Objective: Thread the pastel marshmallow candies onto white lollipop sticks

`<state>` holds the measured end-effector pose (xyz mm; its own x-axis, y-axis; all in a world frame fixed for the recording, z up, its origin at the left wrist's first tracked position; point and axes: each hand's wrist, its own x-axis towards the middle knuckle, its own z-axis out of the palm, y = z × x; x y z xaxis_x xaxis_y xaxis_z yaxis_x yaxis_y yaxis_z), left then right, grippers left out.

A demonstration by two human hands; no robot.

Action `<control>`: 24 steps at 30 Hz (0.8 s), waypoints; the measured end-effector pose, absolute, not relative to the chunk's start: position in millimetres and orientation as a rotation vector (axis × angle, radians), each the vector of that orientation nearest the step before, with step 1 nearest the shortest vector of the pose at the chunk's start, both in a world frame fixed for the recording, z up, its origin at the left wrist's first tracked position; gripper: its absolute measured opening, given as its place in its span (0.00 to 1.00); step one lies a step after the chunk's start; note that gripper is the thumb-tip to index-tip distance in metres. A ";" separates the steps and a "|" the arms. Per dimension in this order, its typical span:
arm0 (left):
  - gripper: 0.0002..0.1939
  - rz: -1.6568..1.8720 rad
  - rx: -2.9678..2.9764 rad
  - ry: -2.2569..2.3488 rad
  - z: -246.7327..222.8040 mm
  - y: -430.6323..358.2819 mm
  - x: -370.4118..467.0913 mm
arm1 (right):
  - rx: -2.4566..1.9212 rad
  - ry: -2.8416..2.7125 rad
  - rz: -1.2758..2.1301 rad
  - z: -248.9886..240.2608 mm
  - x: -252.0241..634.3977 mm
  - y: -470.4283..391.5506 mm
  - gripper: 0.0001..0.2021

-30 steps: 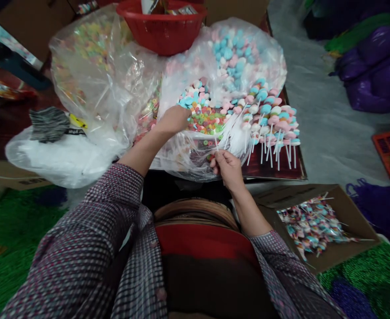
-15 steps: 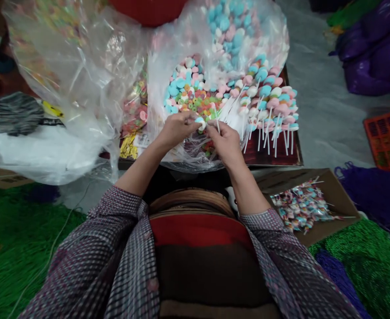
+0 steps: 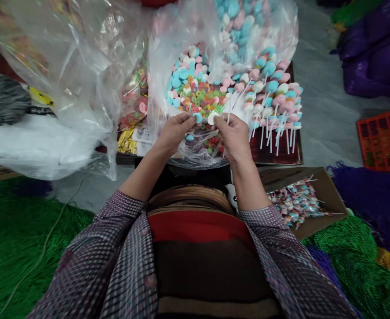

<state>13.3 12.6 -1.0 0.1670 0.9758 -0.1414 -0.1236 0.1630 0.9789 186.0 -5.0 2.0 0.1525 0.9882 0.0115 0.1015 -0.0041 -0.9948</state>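
My left hand (image 3: 175, 132) is closed, pinching a round blue marshmallow (image 3: 198, 118) between thumb and fingertips. Just across a small gap, my right hand (image 3: 233, 136) pinches a round white marshmallow (image 3: 212, 117). A thin white stick (image 3: 228, 106) also rises from the fingers of that hand. Beneath both hands lies an open clear plastic bag (image 3: 195, 161) with small ring candies (image 3: 199, 94) in several colours. Pink, white and blue marshmallows (image 3: 183, 74) are heaped behind the rings. To the right, marshmallow skewers (image 3: 276, 97) are piled with their white sticks pointing toward me.
Loose white sticks (image 3: 236, 103) lie beside the skewers. A cardboard box (image 3: 330, 195) of wrapped skewers stands below the table's right corner. Large plastic bags (image 3: 91, 57) cover the left side, near gold ties (image 3: 127, 141). An orange crate (image 3: 382, 139) sits on the floor at right.
My hands have moved slightly apart. The blue and white marshmallows, close together between the fingertips before, now show separately, one in each hand. The view has shifted a little.
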 end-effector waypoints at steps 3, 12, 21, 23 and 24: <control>0.09 1.044 1.051 1.068 1.4 8.1 15.6 | -1.326 -1.253 0.900 -6.3 184.2 -2.7 0.18; 0.09 1.180 1.139 0.969 -14.4 2.1 27.6 | -1.304 -1.422 0.645 0.0 169.9 -21.8 0.19; 0.14 1.119 1.146 0.953 -8.8 -7.6 28.5 | -1.241 -1.436 0.826 11.9 174.3 -22.5 0.16; 0.13 1.112 1.136 0.978 -5.3 -8.3 29.1 | -1.231 -1.418 0.854 10.1 173.6 -23.1 0.15; 0.12 1.103 1.133 0.992 -3.7 -8.3 29.1 | -1.221 -1.404 0.892 9.9 174.1 -23.9 0.15</control>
<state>29.1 -8.3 -3.7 0.1843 0.9818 -0.0450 -0.1489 0.0731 0.9861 174.1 -23.9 9.9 0.0426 0.9739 0.2228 0.2122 0.2091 -0.9546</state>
